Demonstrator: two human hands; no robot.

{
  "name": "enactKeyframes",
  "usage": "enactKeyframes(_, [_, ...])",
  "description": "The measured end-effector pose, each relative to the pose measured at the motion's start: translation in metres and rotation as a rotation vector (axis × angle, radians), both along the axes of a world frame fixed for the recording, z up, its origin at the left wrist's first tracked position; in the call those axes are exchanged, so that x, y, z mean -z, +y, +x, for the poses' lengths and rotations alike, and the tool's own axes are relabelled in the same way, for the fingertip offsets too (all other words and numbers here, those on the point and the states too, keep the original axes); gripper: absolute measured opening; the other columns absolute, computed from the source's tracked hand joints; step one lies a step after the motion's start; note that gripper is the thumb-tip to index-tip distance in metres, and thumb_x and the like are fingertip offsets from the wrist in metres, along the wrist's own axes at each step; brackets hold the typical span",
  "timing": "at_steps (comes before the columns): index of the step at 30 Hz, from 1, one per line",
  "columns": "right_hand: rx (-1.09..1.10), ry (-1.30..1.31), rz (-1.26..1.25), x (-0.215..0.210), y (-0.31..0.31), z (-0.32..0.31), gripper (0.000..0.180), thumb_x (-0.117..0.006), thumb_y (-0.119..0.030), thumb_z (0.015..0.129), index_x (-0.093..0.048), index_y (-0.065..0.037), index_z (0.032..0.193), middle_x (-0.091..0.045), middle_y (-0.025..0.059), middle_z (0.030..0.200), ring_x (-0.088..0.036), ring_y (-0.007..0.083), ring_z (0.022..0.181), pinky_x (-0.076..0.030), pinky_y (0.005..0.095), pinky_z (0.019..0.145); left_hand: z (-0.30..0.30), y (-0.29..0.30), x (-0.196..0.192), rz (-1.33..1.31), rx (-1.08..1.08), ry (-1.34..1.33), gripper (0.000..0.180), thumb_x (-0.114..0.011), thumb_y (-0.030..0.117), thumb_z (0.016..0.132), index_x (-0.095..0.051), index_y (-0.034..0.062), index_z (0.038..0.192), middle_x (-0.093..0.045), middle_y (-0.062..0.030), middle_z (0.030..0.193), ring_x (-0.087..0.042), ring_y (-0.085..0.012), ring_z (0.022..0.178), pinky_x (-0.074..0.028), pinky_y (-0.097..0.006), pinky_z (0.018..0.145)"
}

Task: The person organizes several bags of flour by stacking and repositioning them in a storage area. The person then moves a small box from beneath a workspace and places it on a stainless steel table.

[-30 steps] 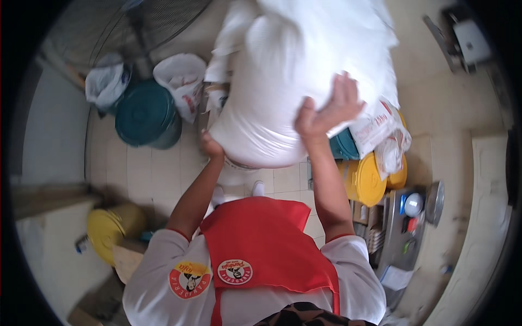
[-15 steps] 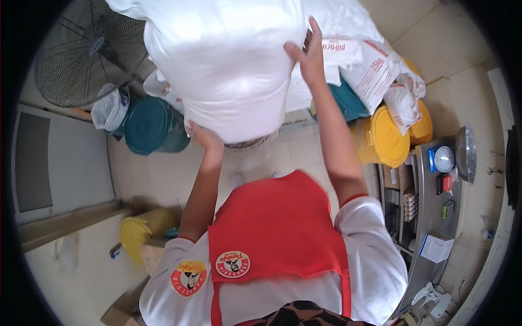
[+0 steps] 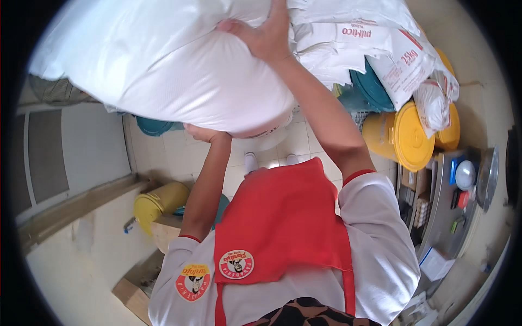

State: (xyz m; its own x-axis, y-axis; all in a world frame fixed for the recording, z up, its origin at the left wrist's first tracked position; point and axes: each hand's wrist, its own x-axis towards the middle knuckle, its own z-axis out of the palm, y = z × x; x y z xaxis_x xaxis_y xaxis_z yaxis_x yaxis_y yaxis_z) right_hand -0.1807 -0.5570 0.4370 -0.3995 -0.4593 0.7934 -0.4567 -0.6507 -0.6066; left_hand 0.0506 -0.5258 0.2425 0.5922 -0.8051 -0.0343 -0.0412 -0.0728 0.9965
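A large, full white sack (image 3: 163, 70) fills the upper left and middle of the view, leaning to the left. Under its lower edge sits my left hand (image 3: 206, 133), closed against the sack with its fingers partly hidden beneath. My right hand (image 3: 266, 38) presses on the sack's right side, thumb stretched across the white surface; its other fingertips run out of the top of the picture. Between them, my hands hold the sack up in front of me, above the tiled floor (image 3: 310, 155).
White printed sacks (image 3: 348, 41) lie piled at the upper right. Beside them stand a dark teal bin (image 3: 375, 87) and a yellow lidded bin (image 3: 416, 136). A steel table (image 3: 443, 217) is on the right. Another yellow bin (image 3: 157, 209) stands at left, with a teal bin (image 3: 155, 126) partly covered.
The sack has swung to the left and tilted, now covering most of the fan and the teal bin. My right hand has moved left and up with it, and my view has shifted.
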Motion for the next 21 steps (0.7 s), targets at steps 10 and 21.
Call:
enactKeyframes(10, [-0.033, -0.003, 0.144, 0.017, 0.020, -0.015, 0.099, -0.081, -0.043, 0.082, -0.028, -0.001, 0.155, -0.044, 0.0208, 0.146, -0.042, 0.0346, 0.136, -0.033, 0.0453, 0.114, 0.072, -0.019, -0.028, -0.244, 0.141, 0.485, 0.059, -0.041, 0.039, 0.108, -0.040, -0.0058, 0.146, -0.041, -0.0212, 0.151, -0.043, -0.0318, 0.138, -0.033, -0.044, 0.116])
enactKeyframes(21, [0.421, 0.838, 0.016, -0.155, -0.048, -0.021, 0.082, -0.056, -0.074, 0.086, -0.057, -0.014, 0.142, -0.052, 0.0178, 0.145, -0.046, 0.0366, 0.133, -0.026, 0.0572, 0.114, 0.025, -0.145, -0.389, -0.515, 0.485, -1.091, 0.084, -0.064, 0.065, 0.085, -0.045, 0.0201, 0.154, -0.035, -0.0239, 0.158, -0.031, -0.0401, 0.148, -0.026, -0.049, 0.120])
